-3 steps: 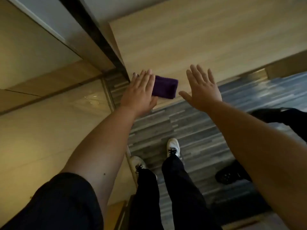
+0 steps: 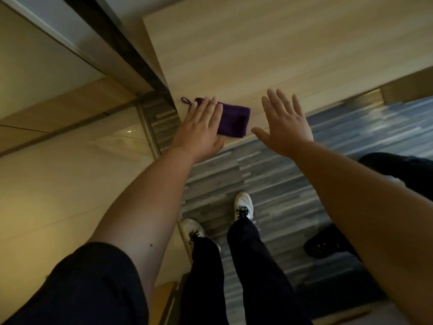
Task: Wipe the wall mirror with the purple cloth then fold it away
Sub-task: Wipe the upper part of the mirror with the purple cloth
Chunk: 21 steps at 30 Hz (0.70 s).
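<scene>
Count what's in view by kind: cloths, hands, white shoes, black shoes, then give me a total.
Purple cloth: 1
Bare hands: 2, left hand and right hand
White shoes: 2, one and the other
Black shoe: 1
Total: 6

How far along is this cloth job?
Folding looks done: the purple cloth lies as a compact rectangle on the wooden surface. In hand: the left hand rests flat on it, while the right hand hovers open. Remaining: letting go. The wiping itself can't be judged.
</scene>
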### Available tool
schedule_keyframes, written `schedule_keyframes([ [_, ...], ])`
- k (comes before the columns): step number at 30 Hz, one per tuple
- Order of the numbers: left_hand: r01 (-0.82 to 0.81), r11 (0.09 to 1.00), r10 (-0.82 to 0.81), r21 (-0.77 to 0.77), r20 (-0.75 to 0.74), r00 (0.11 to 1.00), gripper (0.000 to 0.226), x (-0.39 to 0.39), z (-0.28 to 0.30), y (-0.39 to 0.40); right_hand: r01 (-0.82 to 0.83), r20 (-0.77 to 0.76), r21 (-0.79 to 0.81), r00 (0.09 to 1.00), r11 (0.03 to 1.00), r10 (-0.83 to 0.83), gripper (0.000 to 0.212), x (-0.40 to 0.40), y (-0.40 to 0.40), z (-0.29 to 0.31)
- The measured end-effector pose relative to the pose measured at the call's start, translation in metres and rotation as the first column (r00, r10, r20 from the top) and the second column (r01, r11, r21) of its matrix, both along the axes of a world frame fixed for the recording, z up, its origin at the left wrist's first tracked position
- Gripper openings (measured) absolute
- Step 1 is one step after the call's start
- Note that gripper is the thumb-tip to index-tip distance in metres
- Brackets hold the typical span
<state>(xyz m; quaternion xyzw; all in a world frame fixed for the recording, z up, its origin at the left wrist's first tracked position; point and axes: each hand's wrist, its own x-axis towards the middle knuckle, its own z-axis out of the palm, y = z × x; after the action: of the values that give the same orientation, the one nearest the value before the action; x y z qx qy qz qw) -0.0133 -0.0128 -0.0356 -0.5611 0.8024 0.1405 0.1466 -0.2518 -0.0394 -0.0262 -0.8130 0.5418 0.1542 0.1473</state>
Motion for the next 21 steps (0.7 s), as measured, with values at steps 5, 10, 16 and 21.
schedule_keyframes([
  [5,0.050,0.998,-0.050,0.034,-0.002,0.999,0.086,-0.010,-0.037,-0.020,-0.040,-0.026,-0.003,0.999,0.999,0.040,0.084,-0.001,-0.006,-0.033],
  [10,0.090,0.995,-0.090,0.033,0.002,0.996,0.106,-0.007,-0.052,-0.023,-0.052,-0.003,0.000,0.999,0.999,0.052,0.082,0.004,-0.004,-0.045],
  [16,0.096,0.995,-0.094,-0.026,0.052,0.994,0.106,-0.004,-0.057,-0.003,-0.072,-0.009,0.001,0.997,0.997,0.072,0.079,0.014,0.012,-0.044],
  [21,0.060,0.988,-0.052,-0.145,0.063,0.997,0.074,-0.003,-0.059,0.027,-0.083,-0.041,-0.018,0.996,0.996,0.082,0.079,0.021,0.026,-0.040],
])
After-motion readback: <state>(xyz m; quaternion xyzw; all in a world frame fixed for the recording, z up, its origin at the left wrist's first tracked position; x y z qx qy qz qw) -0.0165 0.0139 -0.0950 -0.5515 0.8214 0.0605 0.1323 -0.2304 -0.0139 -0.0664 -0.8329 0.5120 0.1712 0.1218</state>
